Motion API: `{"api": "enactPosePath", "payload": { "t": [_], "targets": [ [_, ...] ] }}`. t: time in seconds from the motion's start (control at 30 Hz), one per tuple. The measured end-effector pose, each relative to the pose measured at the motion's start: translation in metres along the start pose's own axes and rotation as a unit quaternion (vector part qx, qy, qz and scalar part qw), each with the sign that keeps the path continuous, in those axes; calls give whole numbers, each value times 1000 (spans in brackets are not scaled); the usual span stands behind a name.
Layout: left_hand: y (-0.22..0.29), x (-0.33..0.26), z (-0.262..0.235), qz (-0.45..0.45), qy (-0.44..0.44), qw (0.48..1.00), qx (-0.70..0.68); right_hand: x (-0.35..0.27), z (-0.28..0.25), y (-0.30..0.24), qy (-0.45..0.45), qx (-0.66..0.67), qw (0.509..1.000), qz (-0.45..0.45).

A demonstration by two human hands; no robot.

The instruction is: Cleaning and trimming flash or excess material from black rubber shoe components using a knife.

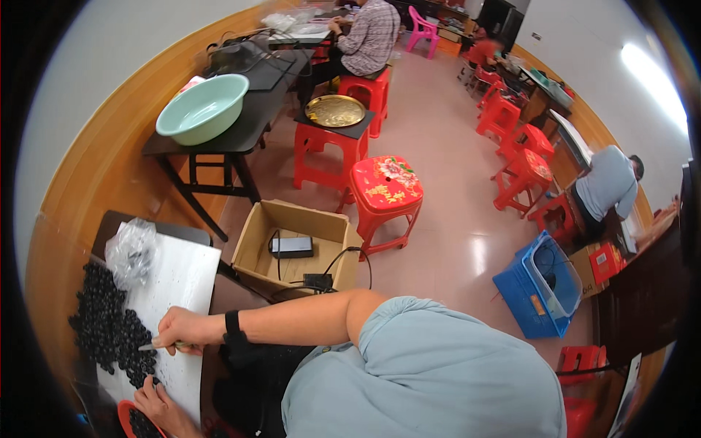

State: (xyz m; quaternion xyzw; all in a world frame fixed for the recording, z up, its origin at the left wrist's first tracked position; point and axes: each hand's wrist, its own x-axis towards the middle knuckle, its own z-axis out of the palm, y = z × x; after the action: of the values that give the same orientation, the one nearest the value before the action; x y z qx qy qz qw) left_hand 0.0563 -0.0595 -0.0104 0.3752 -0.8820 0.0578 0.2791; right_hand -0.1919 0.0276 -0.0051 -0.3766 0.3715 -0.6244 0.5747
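My right hand (179,330), with a black band on its wrist, is closed around a slim tool (148,347). The tool's pale, narrow tip points at a heap of small round black pieces (109,321). My left hand (162,409) lies lower on the white board (191,274), at the near edge of the heap. Its fingers are bent together beside a few black pieces; whatever they pinch is too small to make out. Close by that hand stands a red bowl (124,415) with more black pieces inside. A crumpled clear plastic bag (131,252) rests against the heap's far end.
Beside the table is an open cardboard box (252,244) holding a dark device (292,247) and cables. A mint-green basin (208,109) sits on a black table (274,98). Red stools (387,186), a golden tray (334,111) and a blue crate (529,292) stand around. Several people sit farther off.
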Motion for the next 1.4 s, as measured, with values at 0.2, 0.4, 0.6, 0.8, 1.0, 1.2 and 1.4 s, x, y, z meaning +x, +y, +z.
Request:
{"api": "enactPosePath", "payload": {
  "t": [0.2,0.4,0.6,0.8,1.0,1.2,1.4],
  "targets": [
    [-9,-7,2,10,25,999,22,-1,-2,-2,-17,-6,1000,-3],
    [37,-17,-37,173,72,975,118,-1,-1,-2,-8,-11,1000,-22],
    [15,-22,-1,39,35,998,20,2,1,0,-3,-37,999,-27],
    [19,-28,-15,42,60,996,-47,-2,6,1,27,-63,997,-45],
    [45,-20,-8,17,101,990,-93,-12,-8,-7,27,-36,999,20],
    [48,-24,-26,-2,52,994,-99,-23,1,-23,15,-97,995,21],
    [51,-19,-19,-33,90,988,-118,-28,24,-26,35,-234,970,-53]
  ]
}}
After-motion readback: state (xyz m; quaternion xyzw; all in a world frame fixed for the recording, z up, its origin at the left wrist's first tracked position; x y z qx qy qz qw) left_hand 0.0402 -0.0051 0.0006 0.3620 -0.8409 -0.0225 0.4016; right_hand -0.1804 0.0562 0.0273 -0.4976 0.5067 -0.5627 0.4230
